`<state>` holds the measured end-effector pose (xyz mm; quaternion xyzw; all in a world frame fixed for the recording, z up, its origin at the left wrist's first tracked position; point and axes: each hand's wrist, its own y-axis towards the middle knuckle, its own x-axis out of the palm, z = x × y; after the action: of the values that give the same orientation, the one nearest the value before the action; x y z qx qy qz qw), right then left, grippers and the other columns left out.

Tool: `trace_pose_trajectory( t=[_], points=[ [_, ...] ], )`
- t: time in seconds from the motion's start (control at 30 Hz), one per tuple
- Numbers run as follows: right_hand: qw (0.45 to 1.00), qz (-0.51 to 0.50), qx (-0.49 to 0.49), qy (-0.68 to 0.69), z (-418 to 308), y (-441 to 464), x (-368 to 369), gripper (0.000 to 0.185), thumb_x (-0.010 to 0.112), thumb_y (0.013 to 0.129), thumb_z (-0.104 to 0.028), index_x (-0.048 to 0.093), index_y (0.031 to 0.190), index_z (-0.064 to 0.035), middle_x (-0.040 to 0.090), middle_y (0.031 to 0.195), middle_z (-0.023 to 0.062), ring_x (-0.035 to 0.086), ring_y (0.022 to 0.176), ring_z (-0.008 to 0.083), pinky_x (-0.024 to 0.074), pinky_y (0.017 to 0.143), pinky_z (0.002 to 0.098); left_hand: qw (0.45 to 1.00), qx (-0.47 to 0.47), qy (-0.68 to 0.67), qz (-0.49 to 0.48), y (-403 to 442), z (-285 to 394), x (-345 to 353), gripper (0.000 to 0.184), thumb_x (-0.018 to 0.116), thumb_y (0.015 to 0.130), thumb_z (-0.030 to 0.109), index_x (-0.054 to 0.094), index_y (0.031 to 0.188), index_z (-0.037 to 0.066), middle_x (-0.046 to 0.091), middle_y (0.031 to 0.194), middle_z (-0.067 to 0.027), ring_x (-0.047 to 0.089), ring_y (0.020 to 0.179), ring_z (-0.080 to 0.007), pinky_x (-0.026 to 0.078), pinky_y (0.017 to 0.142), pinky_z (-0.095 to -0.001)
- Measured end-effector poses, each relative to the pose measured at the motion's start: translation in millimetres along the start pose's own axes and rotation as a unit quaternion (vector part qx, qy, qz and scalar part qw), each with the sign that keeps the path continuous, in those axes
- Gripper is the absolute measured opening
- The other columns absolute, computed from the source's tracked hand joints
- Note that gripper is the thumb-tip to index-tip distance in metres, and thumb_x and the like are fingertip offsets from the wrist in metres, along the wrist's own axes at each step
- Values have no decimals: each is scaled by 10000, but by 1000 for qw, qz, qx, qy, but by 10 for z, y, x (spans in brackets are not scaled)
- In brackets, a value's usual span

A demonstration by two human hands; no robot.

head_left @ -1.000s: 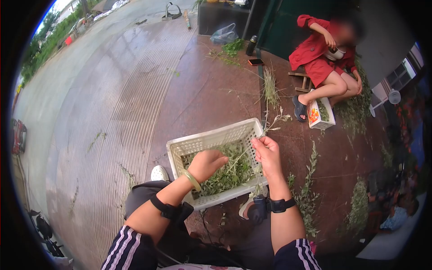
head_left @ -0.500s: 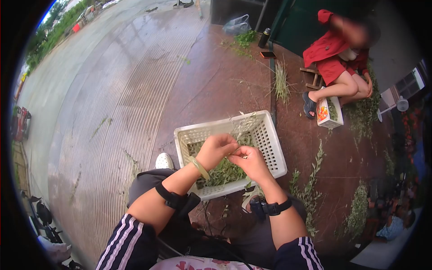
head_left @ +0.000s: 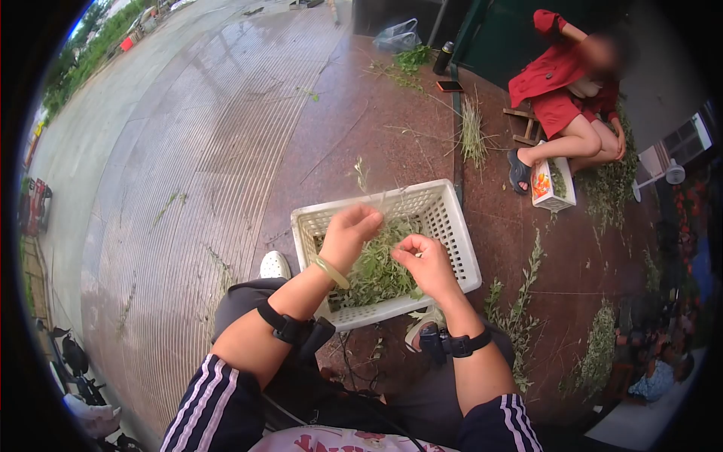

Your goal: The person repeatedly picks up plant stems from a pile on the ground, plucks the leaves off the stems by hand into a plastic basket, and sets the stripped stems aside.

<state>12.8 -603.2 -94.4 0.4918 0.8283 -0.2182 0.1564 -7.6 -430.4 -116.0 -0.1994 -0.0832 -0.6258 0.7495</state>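
Observation:
A white plastic basket (head_left: pixel 461 252) with slotted walls stands before my knees, with green leaves (head_left: pixel 376 275) inside. Above its left half is my left hand (head_left: pixel 352 235), fingers pressed together. A thin leafy sprig (head_left: pixel 361 175) rises just beyond that hand; whether the fingers grip its stem is too small to tell. My right hand (head_left: pixel 423 262) is over the middle of the basket, thumb and forefinger pinched. Anything between those fingertips is too small to make out. The two hands are apart.
A person in red (head_left: pixel 557 83) sits on a wooden stool at the upper right, by a small white box (head_left: pixel 553 197). Cut stems (head_left: pixel 473 135), a phone (head_left: pixel 449 87), a dark bottle (head_left: pixel 443 58) and a plastic bag (head_left: pixel 398 36) lie or stand beyond the basket. Leafy branches (head_left: pixel 520 316) lie right.
The hands came together over the basket, then parted, the left moving up and left. The sprig that was by my right hand a second ago no longer shows there. The seated person's arm has risen.

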Motion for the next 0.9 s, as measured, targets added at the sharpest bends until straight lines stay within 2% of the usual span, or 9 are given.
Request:
trace_pose_trajectory(
  t=[0.1, 0.2, 0.3, 0.4, 0.5, 0.6, 0.7, 0.8, 0.9],
  points=[
    [999, -36, 9, -16, 23, -33, 5, 170, 661, 767, -161, 623, 778, 4, 596, 659, 20, 517, 626, 88, 419, 600, 269, 999, 15, -9, 28, 8, 54, -11, 101, 600, 856, 157, 562, 820, 71, 578, 742, 17, 517, 652, -65, 418, 629, -212],
    [998, -44, 41, -27, 71, -46, -4, 203, 663, 762, -170, 635, 855, 8, 606, 708, 31, 525, 633, 101, 426, 612, 276, 1000, 20, -1, 9, 19, 81, -53, 94, 599, 856, 150, 561, 825, 69, 581, 749, 16, 519, 663, -63, 422, 638, -207],
    [997, 56, -37, 33, 89, -23, 4, 259, 662, 770, -177, 630, 952, 5, 597, 754, 25, 500, 609, 79, 411, 565, 238, 999, 7, 19, -32, 21, 28, -37, 78, 607, 847, 125, 563, 832, 62, 581, 757, 16, 519, 684, -60, 423, 643, -202],
    [982, 40, 16, 184, 14, 18, -56, 379, 671, 772, -226, 599, 1057, 13, 647, 937, 88, 595, 876, 157, 455, 790, 281, 996, -9, 35, -84, -28, -27, 17, 68, 617, 834, 98, 567, 846, 54, 579, 765, 17, 517, 696, -56, 425, 646, -202],
    [959, 55, 8, 277, -8, 28, -45, 314, 662, 785, -211, 618, 999, 16, 639, 916, 59, 574, 877, 128, 442, 787, 258, 988, -28, 74, -132, -70, -54, 59, 77, 626, 824, 80, 572, 863, 41, 578, 783, 19, 515, 706, -51, 428, 653, -205],
    [954, 46, -20, 297, -2, 32, -44, 194, 664, 810, -191, 627, 910, -28, 540, 699, -39, 370, 519, -14, 260, 434, 152, 981, -44, 89, -166, -122, -38, 121, 93, 620, 836, 107, 571, 869, 35, 572, 791, 23, 510, 717, -49, 425, 657, -206],
    [961, 49, -28, 272, -26, 26, -64, 121, 651, 814, -144, 623, 853, -32, 540, 679, -47, 354, 500, -19, 251, 423, 153, 986, -14, 74, -149, -116, -66, 146, 145, 588, 854, 153, 570, 860, 9, 570, 755, 0, 521, 686, -73, 433, 630, -224],
    [971, 39, 5, 234, 30, 27, -70, 160, 652, 782, -143, 645, 856, -1, 642, 809, 32, 563, 758, 83, 433, 717, 225, 991, -14, 36, -128, -97, -88, 134, 172, 564, 873, 179, 560, 854, 9, 565, 756, -2, 520, 694, -72, 430, 635, -225],
    [982, 39, -12, 185, 78, 36, -24, 155, 659, 771, -137, 648, 848, -3, 647, 804, 47, 572, 757, 88, 441, 695, 233, 989, -4, 74, -126, -76, -83, 111, 177, 548, 884, 191, 550, 858, 16, 544, 740, 3, 503, 678, -71, 421, 628, -223]
  ],
)
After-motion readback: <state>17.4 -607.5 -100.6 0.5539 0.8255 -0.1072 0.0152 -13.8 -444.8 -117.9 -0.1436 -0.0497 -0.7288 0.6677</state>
